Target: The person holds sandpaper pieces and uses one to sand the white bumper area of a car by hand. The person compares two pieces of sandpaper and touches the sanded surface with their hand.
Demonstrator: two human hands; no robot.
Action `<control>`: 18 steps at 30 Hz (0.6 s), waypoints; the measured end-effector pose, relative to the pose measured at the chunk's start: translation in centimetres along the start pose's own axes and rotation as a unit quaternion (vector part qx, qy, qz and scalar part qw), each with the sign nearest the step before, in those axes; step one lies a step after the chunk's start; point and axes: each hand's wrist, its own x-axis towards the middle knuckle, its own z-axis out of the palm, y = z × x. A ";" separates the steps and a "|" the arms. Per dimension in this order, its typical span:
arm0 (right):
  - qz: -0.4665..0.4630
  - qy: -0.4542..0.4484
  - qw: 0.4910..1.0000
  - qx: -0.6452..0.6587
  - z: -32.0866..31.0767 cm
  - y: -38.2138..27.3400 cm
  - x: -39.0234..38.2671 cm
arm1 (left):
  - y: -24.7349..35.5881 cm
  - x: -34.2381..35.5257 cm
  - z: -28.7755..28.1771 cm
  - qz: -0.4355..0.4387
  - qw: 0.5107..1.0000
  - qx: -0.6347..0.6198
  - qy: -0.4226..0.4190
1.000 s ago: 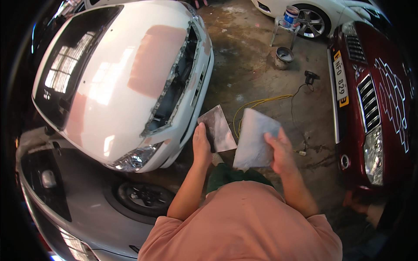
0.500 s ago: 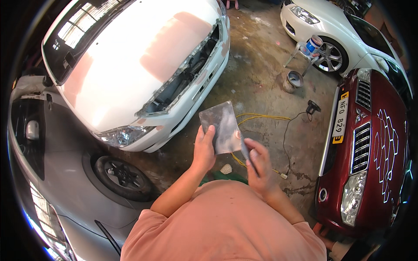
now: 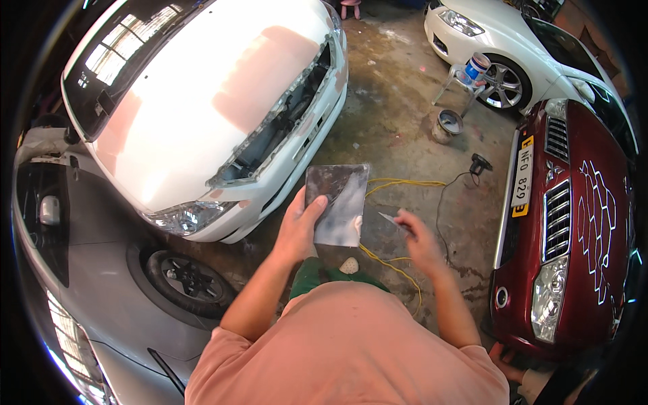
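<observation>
Both forearms [image 3: 263, 290] reach forward, left hand [image 3: 297, 226] clasping, right hand [image 3: 421, 241] pinching, held apart.

The flat panel [image 3: 337, 206] is grey, dark at the top and clouded with whitish smears below; the thin blade [image 3: 393, 220] is pale grey. The nearer white car [image 3: 172, 94] bears dull pinkish-beige patches [image 3: 263, 74] on its bonnet. At lower left, the car [image 3: 101, 229] is plain grey. The dark-red car [image 3: 570, 283] shows a pattern of white angular lines on its bonnet; its number plate [image 3: 522, 177] is white with yellow ends. Shirt [image 3: 347, 337]: salmon pink. Shorts [image 3: 306, 278]: green. Cable [image 3: 408, 181]: yellow. Floor [image 3: 385, 135]: mottled brown-grey.
</observation>
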 end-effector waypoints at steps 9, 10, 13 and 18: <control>0.060 -0.005 0.997 0.039 -5.4 -8.4 6.4 | 2.8 -0.2 -0.9 -0.095 0.979 0.150 -0.098; 0.062 -0.017 0.997 0.047 -5.3 -8.7 6.7 | 3.0 -0.3 -0.8 -0.106 0.976 0.161 -0.104; 0.054 -0.043 0.997 0.018 -4.4 -9.3 6.8 | 4.4 -0.8 0.1 -0.104 0.963 0.224 -0.110; 0.036 -0.080 0.995 -0.053 -1.6 -8.5 5.9 | 3.8 -0.8 -0.1 -0.131 0.963 0.210 -0.103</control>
